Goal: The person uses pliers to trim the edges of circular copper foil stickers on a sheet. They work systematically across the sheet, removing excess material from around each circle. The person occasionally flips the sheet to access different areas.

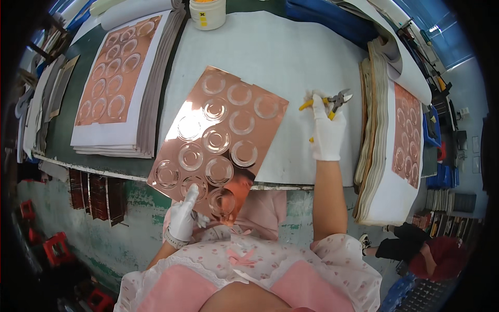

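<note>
A shiny copper sheet [227,111] with rows of ring shapes is tilted in front of me, its far part over the pale work surface. My left hand [183,216], in a white glove, grips its near edge, the thumb lying on top by a ring. My right hand [328,136], also gloved in white, is closed on cutting pliers [339,99] with yellow handles. Their metal jaws stick out past the fingers, pointing to the right. The pliers are low over the pale sheet; whether they touch it I cannot tell.
A thick stack of sheets [148,118] at the left carries another copper sheet [115,67]. A second stack [375,171] at the right has a copper sheet [407,136] on it. A white tub [208,14] stands at the far edge. Someone in dark red [441,258] is at the lower right.
</note>
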Tool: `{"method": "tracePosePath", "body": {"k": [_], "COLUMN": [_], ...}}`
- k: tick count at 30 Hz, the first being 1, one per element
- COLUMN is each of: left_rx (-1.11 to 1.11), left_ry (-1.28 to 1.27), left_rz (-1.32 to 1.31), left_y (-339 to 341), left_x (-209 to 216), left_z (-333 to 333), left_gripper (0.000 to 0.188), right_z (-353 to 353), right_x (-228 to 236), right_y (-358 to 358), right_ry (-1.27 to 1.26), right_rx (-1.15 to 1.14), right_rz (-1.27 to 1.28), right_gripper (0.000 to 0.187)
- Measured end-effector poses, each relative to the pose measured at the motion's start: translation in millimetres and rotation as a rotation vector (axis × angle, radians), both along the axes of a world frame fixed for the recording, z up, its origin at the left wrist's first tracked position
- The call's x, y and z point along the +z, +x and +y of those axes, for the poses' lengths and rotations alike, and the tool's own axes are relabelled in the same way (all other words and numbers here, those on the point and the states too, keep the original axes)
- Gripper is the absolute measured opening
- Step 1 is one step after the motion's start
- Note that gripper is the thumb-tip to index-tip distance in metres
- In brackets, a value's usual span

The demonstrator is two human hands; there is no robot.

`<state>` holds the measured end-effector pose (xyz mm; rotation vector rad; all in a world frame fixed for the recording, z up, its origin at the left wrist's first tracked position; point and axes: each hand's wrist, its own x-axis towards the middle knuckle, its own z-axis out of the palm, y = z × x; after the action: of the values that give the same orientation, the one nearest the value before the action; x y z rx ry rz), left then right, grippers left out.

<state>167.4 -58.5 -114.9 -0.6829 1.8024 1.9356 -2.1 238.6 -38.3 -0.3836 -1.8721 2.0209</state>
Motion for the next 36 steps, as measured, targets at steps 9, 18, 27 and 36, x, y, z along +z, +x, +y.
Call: {"method": "tracePosePath", "body": {"k": [9, 18, 27, 36], "left_rx": [0.026, -0.477, -0.598, -0.917], "left_ry": [0.047, -1.115, -1.501, -1.68], "left_rz": [-0.39, 0.747, 1.593, 1.497], "left_y": [-16, -37, -159, -129], "left_x": [23, 91, 223, 267], "left_z": [-2, 3, -21, 82], "left_gripper": [0.039, 0.028, 0.037, 0.04], "right_z": [-6, 19, 34, 40], "right_x": [-40, 6, 21, 24], "right_y": [-34, 0, 83, 151], "right_ry": [0.345, -0.353, -0.403, -0.404], "right_rx": [0.036, 0.104, 0.099, -0.166], "right_rz": [-0.027, -0.138, -0.044, 0.097], "right_gripper": [0.015, 0.011, 0.013, 0.012]}}
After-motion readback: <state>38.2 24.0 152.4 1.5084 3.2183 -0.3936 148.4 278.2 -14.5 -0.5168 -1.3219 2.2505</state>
